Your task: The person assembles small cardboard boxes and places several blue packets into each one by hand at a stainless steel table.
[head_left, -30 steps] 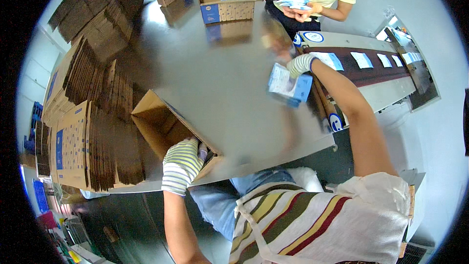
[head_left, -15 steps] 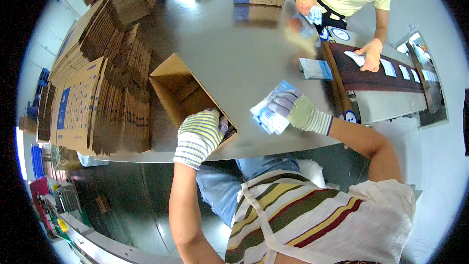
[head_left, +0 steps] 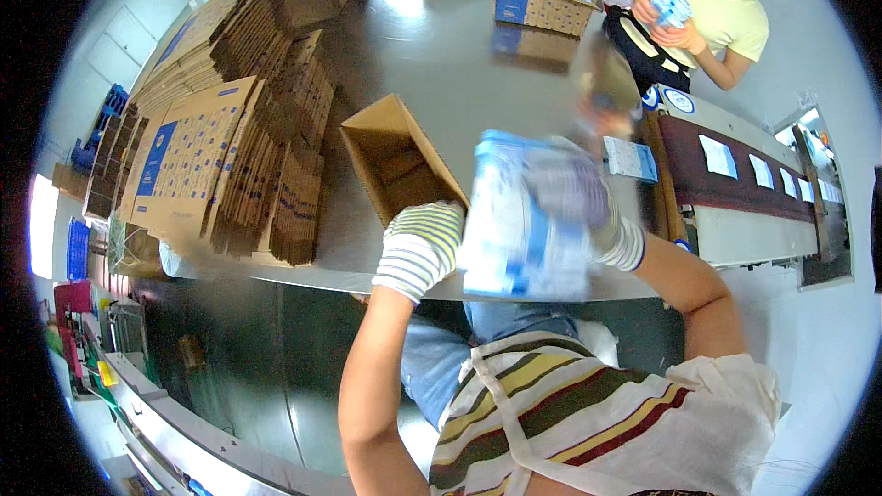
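My left hand, in a striped glove, is closed over the near rim of an open cardboard box, its fingertips hidden inside. The box lies tilted on the metal table, and brown inner walls show. Beside it my right hand, gloved and smeared by motion, grips a stack of blue-and-white packets. The stack is raised in front of the table's near edge, just right of the box. One similar packet lies at the end of the conveyor, beyond my right hand.
Flattened cartons are piled on the left. A carton with packets stands at the back. On the right, a dark conveyor belt carries several packets. Across from me a co-worker holds packets in both hands.
My right hand has raised the packets, which now look larger and upright. My left hand stays at the box rim. The co-worker has brought both hands together around packets. The whole view has shifted.
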The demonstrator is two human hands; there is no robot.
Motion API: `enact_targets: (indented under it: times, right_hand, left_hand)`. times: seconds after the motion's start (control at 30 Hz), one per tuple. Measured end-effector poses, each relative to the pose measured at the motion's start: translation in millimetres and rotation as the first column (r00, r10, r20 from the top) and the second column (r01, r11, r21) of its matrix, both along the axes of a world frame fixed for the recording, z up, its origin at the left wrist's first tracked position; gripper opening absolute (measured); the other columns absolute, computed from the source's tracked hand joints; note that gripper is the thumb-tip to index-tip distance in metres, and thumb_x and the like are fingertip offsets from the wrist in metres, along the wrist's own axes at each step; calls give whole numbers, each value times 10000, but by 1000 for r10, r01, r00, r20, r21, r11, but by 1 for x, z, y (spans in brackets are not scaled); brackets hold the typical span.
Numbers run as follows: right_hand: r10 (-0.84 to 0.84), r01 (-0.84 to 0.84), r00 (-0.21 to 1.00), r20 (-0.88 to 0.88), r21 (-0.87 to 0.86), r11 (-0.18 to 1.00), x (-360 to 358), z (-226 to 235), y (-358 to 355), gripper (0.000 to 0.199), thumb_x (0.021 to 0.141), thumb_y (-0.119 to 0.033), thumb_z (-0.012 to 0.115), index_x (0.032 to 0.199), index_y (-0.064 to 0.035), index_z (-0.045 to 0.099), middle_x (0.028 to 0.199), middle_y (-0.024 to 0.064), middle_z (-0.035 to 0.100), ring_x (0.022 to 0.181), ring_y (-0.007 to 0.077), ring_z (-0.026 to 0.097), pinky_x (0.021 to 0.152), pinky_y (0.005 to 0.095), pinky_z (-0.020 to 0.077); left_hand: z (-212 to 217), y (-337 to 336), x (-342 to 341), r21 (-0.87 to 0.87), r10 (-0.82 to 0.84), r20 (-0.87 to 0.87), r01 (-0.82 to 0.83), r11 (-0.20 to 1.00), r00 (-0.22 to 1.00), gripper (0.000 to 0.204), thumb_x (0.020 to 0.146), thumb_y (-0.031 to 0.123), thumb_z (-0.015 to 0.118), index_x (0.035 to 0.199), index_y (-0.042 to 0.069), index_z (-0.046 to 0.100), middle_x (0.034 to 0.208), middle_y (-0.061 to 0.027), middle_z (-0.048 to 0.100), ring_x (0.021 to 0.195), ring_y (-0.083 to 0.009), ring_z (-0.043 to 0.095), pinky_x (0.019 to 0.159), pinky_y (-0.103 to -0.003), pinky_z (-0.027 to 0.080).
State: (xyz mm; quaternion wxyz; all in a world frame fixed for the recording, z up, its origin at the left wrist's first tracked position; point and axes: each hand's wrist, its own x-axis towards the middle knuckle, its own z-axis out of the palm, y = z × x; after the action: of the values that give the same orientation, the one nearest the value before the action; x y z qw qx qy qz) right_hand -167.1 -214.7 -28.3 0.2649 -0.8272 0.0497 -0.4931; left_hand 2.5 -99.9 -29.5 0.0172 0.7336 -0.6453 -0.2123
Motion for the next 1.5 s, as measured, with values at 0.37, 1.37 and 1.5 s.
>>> enact_targets:
  times: [0.37,1.37,1.5]
  right_hand:
    - [540,-473,777,-322,267,840,126,-62,-56,560,730,-393,679,1160,-45,589,1113,157,621,1057,303,567,1008,393,377]
    - [29,-267,869,-495,-418,869,22,-36,45,179,829,-216,484,856,-131,640,849,62,618,892,215,595,1057,418,337]
    - [-5,-268,836,-549,-416,869,18,-36,42,221,811,-307,546,904,-126,633,944,73,625,993,239,569,1074,431,300]
  left_hand:
    - [-17,5,-11,-290,8,64,11,957,998,316,856,313,523,907,17,621,838,-187,642,797,-367,613,742,-439,489]
    - [9,-51,22,276,67,264,-142,951,962,319,848,219,482,1004,13,669,1054,-229,630,1020,-350,603,873,-387,484]
    - [5,-29,4,97,61,232,-85,992,971,401,800,228,527,1139,15,544,1165,-185,565,1087,-344,552,904,-440,449]
